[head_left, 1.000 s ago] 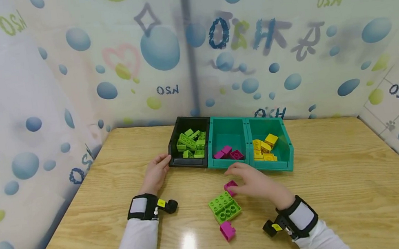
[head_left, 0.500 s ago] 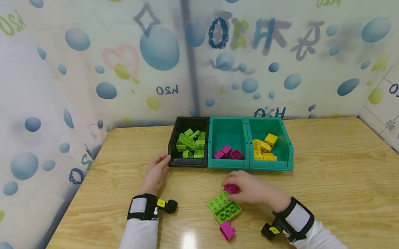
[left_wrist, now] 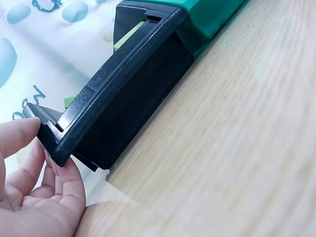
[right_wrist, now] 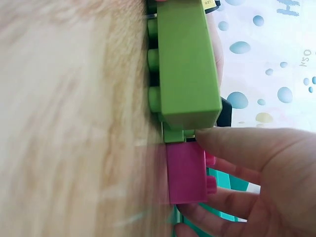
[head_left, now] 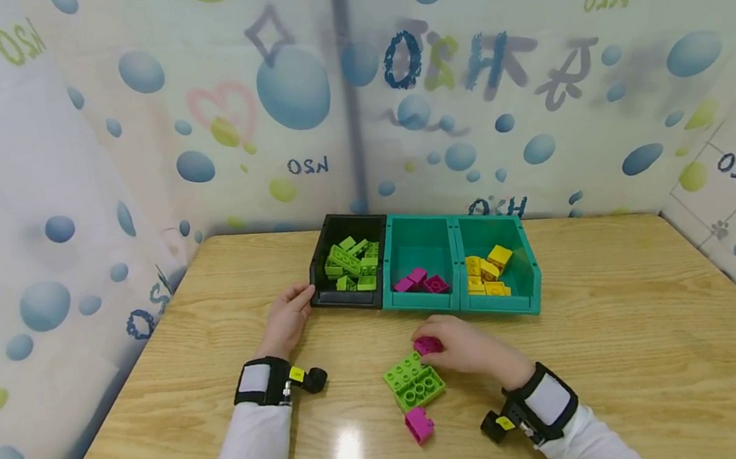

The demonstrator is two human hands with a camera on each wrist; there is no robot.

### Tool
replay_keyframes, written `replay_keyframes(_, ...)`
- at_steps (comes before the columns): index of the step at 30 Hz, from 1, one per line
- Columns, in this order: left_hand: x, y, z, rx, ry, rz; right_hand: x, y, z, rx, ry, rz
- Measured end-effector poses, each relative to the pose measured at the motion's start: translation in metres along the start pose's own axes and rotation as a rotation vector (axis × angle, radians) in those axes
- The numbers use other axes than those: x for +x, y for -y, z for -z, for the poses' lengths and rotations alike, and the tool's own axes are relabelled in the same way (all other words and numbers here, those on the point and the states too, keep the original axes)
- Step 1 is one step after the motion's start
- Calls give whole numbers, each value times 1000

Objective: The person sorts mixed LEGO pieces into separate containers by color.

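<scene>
My right hand [head_left: 469, 348] pinches a magenta toy building brick [right_wrist: 186, 173] between thumb and fingers, low at the tabletop. Right beside it lie two green bricks [head_left: 415, 382] side by side, one studs up and the other showing its hollow underside. A second magenta brick [head_left: 420, 426] lies tipped on its side in front of them. At the back left, my left hand [head_left: 285, 322] holds the near corner of a black bin [left_wrist: 118, 94], thumb at its rim and fingers curled beneath. Several green bricks [head_left: 346, 261] fill that bin.
Two teal bins stand joined to the right of the black one. The middle bin [head_left: 420, 242] contains several magenta bricks [head_left: 418, 278]; the right bin [head_left: 492, 229] contains several yellow bricks [head_left: 485, 274]. A patterned curtain [head_left: 225, 109] rises behind the wooden table [head_left: 627, 351].
A second ago my right hand hovered spread over the magenta brick. It has since come down and taken hold of it. My left hand has stayed at the black bin.
</scene>
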State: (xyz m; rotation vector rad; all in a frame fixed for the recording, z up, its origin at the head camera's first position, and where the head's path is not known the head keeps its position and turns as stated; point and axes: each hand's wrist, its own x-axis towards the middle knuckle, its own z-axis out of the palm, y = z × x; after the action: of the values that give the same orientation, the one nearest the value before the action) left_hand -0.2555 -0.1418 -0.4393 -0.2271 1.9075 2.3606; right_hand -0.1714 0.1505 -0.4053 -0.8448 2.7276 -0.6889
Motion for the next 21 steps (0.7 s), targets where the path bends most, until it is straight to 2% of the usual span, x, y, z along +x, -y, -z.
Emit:
replay_keyframes(11,-1,0,0,10,-4,1,1,2,0,-4,-24,5)
replay_keyframes(21,-2,-1,-1,-19,-2,-2,1,1,1,32,-44,-1)
